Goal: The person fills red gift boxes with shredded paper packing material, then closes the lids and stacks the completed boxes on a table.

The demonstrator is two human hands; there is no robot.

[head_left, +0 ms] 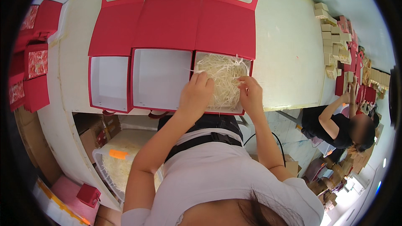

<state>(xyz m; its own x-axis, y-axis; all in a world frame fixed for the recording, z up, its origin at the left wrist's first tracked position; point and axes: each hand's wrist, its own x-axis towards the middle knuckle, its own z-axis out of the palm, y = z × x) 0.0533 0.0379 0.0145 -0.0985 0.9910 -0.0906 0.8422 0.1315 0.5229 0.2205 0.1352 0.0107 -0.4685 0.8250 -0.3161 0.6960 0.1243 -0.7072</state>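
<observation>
Three red gift boxes with white insides stand side by side on the white table, their lids laid back. Pale shredded paper filler (224,78) fills the right box (250,66). My left hand (197,92) lies over that box's left side, its fingers bent down onto the filler; the fingertips are partly hidden. At the right side, my right hand (252,92) has its thumb and forefinger close together at the strands. Whether either hand grips any strands is hard to see. The middle box (161,78) and the left box (110,81) show bare white interiors.
Below the table, a clear plastic bin (97,157) holds more filler. Red boxes (36,62) are stacked at far left. Small cream cartons (333,40) are piled at the table's right end, where another person (336,128) works. The white table (285,53) extends right of the boxes.
</observation>
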